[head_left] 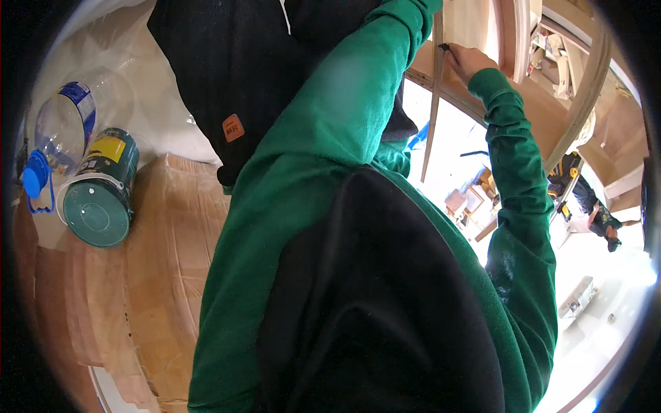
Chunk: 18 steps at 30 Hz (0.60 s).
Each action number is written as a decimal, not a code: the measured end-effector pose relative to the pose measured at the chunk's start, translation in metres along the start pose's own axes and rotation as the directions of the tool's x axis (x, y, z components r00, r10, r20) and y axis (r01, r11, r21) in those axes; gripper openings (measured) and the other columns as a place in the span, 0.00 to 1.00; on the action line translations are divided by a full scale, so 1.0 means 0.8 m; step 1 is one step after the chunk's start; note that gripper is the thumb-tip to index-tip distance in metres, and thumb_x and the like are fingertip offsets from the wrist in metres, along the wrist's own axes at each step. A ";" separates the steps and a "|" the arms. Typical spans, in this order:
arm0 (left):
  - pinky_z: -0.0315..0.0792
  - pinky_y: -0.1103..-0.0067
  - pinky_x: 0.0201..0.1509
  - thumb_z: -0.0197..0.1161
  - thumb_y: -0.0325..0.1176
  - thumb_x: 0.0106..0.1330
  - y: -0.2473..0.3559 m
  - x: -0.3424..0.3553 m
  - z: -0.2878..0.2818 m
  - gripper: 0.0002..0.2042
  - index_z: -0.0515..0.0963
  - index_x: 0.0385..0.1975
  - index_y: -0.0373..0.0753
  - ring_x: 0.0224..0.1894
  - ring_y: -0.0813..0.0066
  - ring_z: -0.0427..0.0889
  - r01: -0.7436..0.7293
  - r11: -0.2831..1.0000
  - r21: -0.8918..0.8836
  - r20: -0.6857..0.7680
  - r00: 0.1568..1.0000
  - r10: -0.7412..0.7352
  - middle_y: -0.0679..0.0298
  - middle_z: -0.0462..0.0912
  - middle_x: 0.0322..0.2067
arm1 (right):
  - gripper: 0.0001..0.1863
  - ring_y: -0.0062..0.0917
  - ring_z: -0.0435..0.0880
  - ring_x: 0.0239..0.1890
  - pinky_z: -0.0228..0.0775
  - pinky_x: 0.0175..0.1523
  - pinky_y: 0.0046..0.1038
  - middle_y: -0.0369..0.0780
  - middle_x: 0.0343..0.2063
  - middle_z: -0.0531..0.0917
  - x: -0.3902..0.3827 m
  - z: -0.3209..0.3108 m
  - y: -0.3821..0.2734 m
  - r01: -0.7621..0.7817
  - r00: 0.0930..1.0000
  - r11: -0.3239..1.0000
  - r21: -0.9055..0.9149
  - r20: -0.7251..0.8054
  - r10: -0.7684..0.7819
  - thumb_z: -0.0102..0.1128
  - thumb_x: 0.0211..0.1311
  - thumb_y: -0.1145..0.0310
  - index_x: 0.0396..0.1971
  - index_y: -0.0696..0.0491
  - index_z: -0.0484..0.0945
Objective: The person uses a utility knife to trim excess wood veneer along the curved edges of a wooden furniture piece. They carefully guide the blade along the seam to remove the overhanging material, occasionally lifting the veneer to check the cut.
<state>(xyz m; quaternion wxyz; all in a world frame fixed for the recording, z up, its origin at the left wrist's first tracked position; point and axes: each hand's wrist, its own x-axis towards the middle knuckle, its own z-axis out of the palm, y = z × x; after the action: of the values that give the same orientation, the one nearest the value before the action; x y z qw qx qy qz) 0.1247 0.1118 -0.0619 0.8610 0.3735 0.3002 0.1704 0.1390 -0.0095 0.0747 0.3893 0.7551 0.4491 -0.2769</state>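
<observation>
My right hand (470, 63), in a green sleeve, is closed at the upper right. Its fingertips pinch a small dark thing (444, 47), too small to name, beside a thin wooden strip (434, 103). Behind that hand runs a curved wooden panel (544, 110) with a rounded edge. My left arm (330, 103), also in green, reaches up across the middle toward the strip's upper end. The left hand lies beyond the upper edge, so its fingers cannot be seen.
At the left, a green bucket (100, 210) lies tipped beside a clear plastic bottle (58, 131) with a blue cap. Cardboard sheets (175, 227) cover the floor near them. Another person (606, 221) in dark clothes is at the far right, past the curved wooden edge.
</observation>
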 end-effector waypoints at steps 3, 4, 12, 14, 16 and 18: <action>0.72 0.76 0.52 0.66 0.30 0.49 0.003 -0.005 -0.001 0.22 0.76 0.48 0.38 0.45 0.66 0.81 -0.004 1.000 0.004 0.017 1.000 0.004 0.55 0.83 0.40 | 0.17 0.44 0.81 0.40 0.74 0.46 0.45 0.47 0.36 0.82 0.006 0.003 0.004 -0.034 0.996 0.999 0.004 0.082 0.034 0.39 0.68 0.55 0.50 0.42 0.74; 0.72 0.76 0.52 0.66 0.30 0.49 0.004 -0.006 -0.001 0.22 0.76 0.48 0.38 0.45 0.66 0.81 -0.007 1.000 0.014 0.018 1.000 0.007 0.55 0.83 0.40 | 0.17 0.45 0.80 0.38 0.73 0.44 0.45 0.49 0.33 0.82 0.007 0.006 0.007 -0.010 0.998 1.000 0.005 0.054 0.010 0.39 0.68 0.56 0.48 0.46 0.73; 0.73 0.75 0.50 0.68 0.31 0.48 0.003 -0.003 0.000 0.23 0.76 0.47 0.37 0.44 0.65 0.82 -0.041 0.998 0.046 -0.001 0.999 0.041 0.55 0.83 0.39 | 0.17 0.47 0.80 0.33 0.71 0.38 0.45 0.50 0.28 0.81 -0.007 0.009 -0.003 0.007 0.995 0.991 -0.132 0.097 0.005 0.38 0.70 0.56 0.45 0.51 0.71; 0.73 0.75 0.51 0.68 0.32 0.48 -0.003 0.002 -0.002 0.23 0.76 0.47 0.36 0.44 0.65 0.81 -0.040 0.997 0.072 -0.015 0.999 0.042 0.55 0.83 0.39 | 0.17 0.47 0.80 0.33 0.71 0.38 0.45 0.50 0.29 0.81 -0.010 -0.011 0.006 0.013 0.999 0.998 -0.062 0.037 -0.011 0.38 0.70 0.55 0.45 0.51 0.71; 0.73 0.75 0.51 0.69 0.32 0.48 0.000 0.002 0.000 0.23 0.76 0.47 0.36 0.44 0.65 0.81 0.010 0.997 0.079 0.029 0.999 -0.013 0.55 0.83 0.40 | 0.17 0.46 0.80 0.34 0.72 0.38 0.45 0.50 0.29 0.81 -0.016 -0.016 0.012 0.005 1.000 0.999 -0.033 0.007 -0.005 0.38 0.70 0.55 0.45 0.50 0.71; 0.73 0.75 0.51 0.69 0.31 0.49 -0.003 0.003 0.000 0.23 0.76 0.47 0.36 0.44 0.65 0.81 -0.017 0.998 0.059 0.043 0.999 0.015 0.55 0.83 0.40 | 0.18 0.46 0.80 0.35 0.72 0.38 0.45 0.49 0.30 0.81 -0.017 -0.017 0.011 0.009 1.000 0.998 -0.054 0.000 -0.009 0.38 0.69 0.54 0.46 0.50 0.71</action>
<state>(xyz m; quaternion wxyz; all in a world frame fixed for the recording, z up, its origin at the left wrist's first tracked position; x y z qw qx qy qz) 0.1269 0.1115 -0.0643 0.8544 0.4047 0.2839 0.1603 0.1416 -0.0070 0.0954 0.4083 0.7422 0.4599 -0.2665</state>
